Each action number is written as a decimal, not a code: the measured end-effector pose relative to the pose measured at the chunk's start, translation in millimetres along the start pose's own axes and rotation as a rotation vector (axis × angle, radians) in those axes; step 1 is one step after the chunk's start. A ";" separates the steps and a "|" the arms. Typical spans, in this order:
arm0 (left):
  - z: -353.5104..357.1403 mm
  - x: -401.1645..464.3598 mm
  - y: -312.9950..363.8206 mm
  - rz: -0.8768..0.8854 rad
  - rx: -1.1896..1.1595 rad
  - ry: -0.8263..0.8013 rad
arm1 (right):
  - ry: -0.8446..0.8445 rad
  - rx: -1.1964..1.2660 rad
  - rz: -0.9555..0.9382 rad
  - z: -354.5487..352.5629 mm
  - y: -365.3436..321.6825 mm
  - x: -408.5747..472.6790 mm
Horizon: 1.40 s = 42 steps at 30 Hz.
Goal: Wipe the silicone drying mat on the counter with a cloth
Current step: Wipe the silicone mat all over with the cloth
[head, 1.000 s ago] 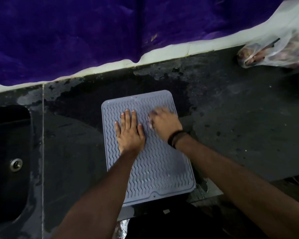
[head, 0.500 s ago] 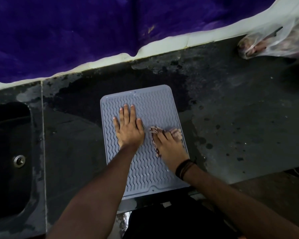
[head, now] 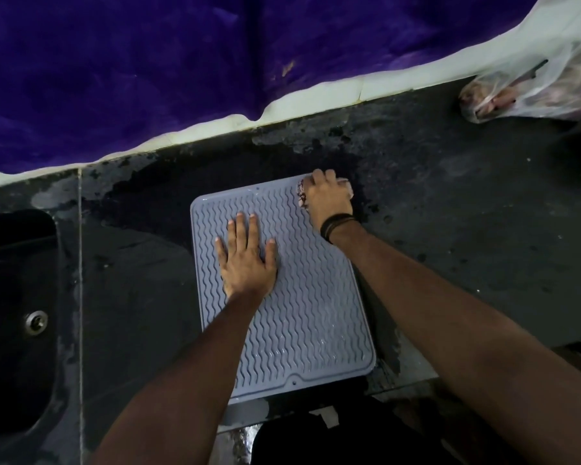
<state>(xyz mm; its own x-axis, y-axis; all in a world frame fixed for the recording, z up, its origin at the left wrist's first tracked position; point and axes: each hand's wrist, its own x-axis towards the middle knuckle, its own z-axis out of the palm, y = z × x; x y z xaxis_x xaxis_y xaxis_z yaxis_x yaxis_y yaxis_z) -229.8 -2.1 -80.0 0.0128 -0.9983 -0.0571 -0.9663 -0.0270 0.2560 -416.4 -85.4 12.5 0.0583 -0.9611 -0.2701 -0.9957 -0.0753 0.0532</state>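
Right hand (head: 327, 196) pressing cloth (head: 344, 189), now at mat (head: 302, 313) far corner (earlier mid-mat), left hand (head: 247, 260) spread flat.

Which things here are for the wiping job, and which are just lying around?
For the job: mat; cloth, under the right hand; left hand, flat on the mat.

Just lying about: plastic bag; sink; purple sheet.

text: none legible | labels: none (mat (head: 309, 297) bears only ridges)
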 end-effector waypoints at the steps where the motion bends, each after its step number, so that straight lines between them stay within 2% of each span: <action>1: 0.2 0.2 0.1 -0.001 0.004 -0.003 | 0.006 -0.006 -0.021 5.0 3.7 -2.2; 7: -3.2 0.5 2.4 -0.012 0.012 -0.029 | -0.023 0.000 -0.059 19.1 20.3 -57.0; 13: -8.4 0.0 2.5 -0.010 0.000 -0.064 | 0.118 0.037 -0.054 -15.4 10.6 -3.9; 16: -10.4 -0.5 4.9 -0.014 0.004 -0.066 | 0.024 -0.022 -0.060 -12.1 11.3 11.4; 23: -12.6 -1.2 5.1 -0.016 0.018 -0.075 | -0.052 -0.108 0.046 5.2 26.8 -13.5; 28: -14.4 -0.9 6.7 -0.017 0.011 -0.088 | 0.026 0.017 0.054 -11.1 22.9 0.2; 31: -13.8 -1.1 6.8 -0.017 0.009 -0.080 | -0.024 0.027 0.050 -11.9 14.6 5.5; 36: -11.5 -2.5 6.1 -0.007 0.014 -0.046 | -0.087 -0.021 -0.008 5.6 26.8 -35.7; 39: -9.5 -1.5 5.1 -0.007 0.032 -0.039 | -0.198 -0.084 -0.036 7.3 28.9 -70.5; 42: -6.8 -1.9 3.4 -0.005 0.044 -0.037 | -0.218 0.001 -0.031 -5.9 20.1 -69.4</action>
<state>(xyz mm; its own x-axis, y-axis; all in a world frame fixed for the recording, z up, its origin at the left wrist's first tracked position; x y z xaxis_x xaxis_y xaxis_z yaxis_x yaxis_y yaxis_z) -231.4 -0.7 -72.5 0.0089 -0.9955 -0.0938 -0.9766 -0.0289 0.2131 -440.0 -21.8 38.1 0.0724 -0.8781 -0.4730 -0.9938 -0.1038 0.0405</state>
